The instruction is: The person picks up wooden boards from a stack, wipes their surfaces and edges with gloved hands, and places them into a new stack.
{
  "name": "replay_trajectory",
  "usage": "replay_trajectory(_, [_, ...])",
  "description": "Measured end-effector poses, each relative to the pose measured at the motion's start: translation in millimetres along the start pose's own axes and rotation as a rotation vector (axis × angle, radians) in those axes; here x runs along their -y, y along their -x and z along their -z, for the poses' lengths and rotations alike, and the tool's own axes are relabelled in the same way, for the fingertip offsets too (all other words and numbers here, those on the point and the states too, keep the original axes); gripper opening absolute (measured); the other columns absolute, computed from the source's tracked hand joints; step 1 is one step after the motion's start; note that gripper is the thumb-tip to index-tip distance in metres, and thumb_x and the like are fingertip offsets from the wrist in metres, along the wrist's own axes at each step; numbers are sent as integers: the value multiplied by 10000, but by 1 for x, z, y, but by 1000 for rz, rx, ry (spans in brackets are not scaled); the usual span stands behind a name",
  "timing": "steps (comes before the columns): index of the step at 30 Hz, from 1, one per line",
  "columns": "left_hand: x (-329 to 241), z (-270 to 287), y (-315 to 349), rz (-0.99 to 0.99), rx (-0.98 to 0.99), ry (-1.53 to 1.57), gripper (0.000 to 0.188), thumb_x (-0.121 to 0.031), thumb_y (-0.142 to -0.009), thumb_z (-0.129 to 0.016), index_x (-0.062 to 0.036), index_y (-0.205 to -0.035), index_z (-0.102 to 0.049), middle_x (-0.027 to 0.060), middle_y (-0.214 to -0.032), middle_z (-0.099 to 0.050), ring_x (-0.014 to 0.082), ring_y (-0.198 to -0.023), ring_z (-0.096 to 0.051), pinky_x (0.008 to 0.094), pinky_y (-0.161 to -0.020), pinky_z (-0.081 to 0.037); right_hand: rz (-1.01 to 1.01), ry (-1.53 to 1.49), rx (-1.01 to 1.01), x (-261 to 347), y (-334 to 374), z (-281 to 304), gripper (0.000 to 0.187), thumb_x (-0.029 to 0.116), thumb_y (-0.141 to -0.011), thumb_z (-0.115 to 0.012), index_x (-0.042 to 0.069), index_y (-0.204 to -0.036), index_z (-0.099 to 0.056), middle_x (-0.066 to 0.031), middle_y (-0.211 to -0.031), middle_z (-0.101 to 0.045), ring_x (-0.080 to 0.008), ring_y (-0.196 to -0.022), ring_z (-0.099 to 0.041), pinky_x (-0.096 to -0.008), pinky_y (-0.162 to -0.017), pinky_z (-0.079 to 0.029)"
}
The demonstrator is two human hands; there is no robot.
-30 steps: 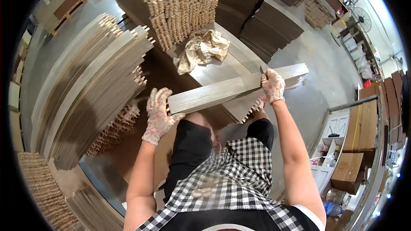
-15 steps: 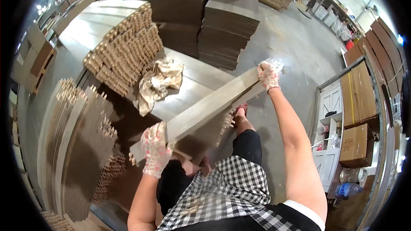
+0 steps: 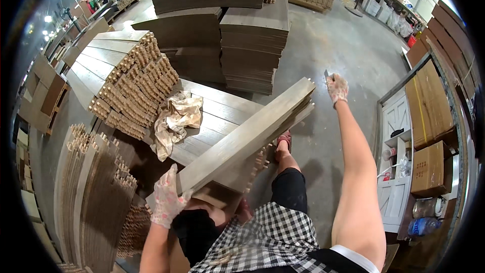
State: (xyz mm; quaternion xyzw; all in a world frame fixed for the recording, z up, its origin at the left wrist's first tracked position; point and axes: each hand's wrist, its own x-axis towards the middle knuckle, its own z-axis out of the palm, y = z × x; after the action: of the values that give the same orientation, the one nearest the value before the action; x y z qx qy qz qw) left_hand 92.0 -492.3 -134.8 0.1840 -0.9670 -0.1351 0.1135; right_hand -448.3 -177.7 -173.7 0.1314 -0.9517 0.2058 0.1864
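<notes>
A long grey-brown wooden board (image 3: 247, 134) with small pegs at its far end slants across in front of me, lying over other boards. My left hand (image 3: 167, 199), in a pale patterned glove, grips its near end, thumb on one side and fingers on the other. Out beyond the far end, my right hand (image 3: 337, 89), in a similar glove, is apart from the board. It is closed on a small flat grey piece (image 3: 326, 74), too small to name. A crumpled, stained cloth (image 3: 177, 121) lies on the flat boards (image 3: 217, 106) beyond the held one.
A stack of pegged boards (image 3: 134, 83) stands left of the cloth, with upright boards (image 3: 93, 197) nearer me. Larger stacks of dark panels (image 3: 255, 45) rise beyond. At right, a metal-framed rack (image 3: 379, 136) holds cardboard boxes (image 3: 429, 167) and a water bottle (image 3: 423, 226).
My right hand has let go of the board's far end and moved right, the small grey piece now showing in it. My left hand has shifted slightly left and nearer me, still on the board.
</notes>
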Motion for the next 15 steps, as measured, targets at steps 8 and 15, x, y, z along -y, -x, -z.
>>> replay_trajectory(8, [-10,28,-28,-83,-256,-92,484,-123,-670,-781,-90,-1126,-622,87,-819,-557,307,-746,-583,434,-633,-483,-145,-604,67,38,154,65,190,194,-891,-643,4,-903,-658,-72,-729,-655,-114,-653,-569,-290,-633,-472])
replay_trajectory(15, [-12,-5,2,-238,-177,-106,426,-180,-697,-756,-95,-1084,-600,106,-1192,-567,320,-1118,-522,456,-925,-418,-59,-725,76,78,209,90,187,186,-885,-678,2,-914,-656,-64,-746,-659,-114,-666,-577,-279,-643,-481])
